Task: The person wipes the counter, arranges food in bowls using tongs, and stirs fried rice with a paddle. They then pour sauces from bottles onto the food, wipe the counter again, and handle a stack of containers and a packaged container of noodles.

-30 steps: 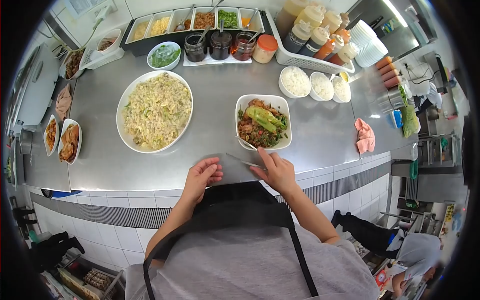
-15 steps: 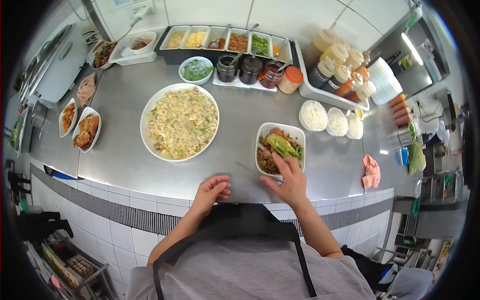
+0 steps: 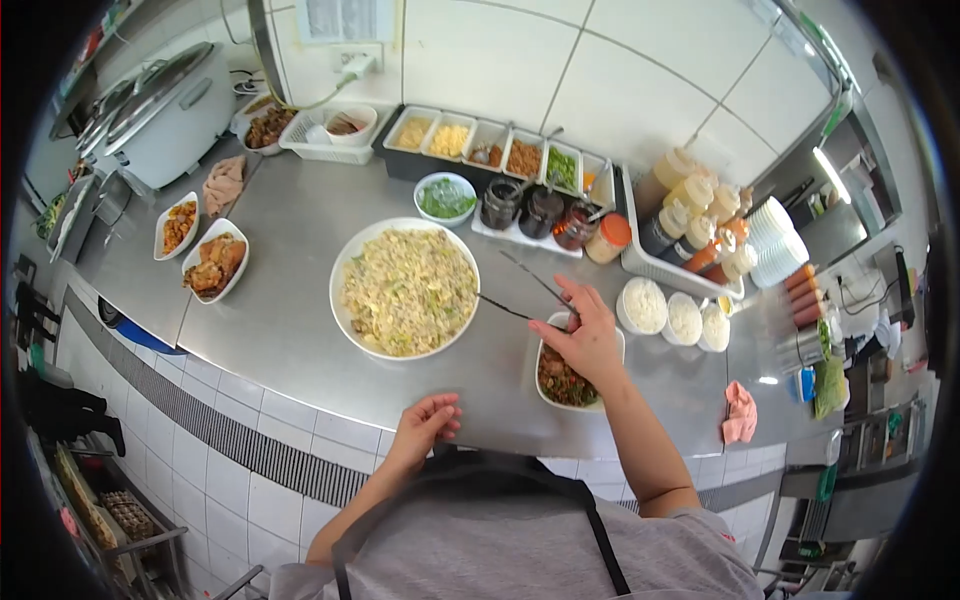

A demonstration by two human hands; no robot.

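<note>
Tongs over the square bowl
My right hand (image 3: 588, 338) grips one pair of tongs (image 3: 527, 290); my left hand (image 3: 428, 420) rests loosely curled, empty, beside three rice bowls (image 3: 684, 314).

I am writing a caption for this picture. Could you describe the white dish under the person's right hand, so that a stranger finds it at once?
Start at the steel counter and find the big round plate of fried rice in its middle. Just right of it, under the right hand holding long metal tongs, sits the white square dish. Unlike the three small bowls of plain white rice beyond it, it holds dark meat and greens.
</note>
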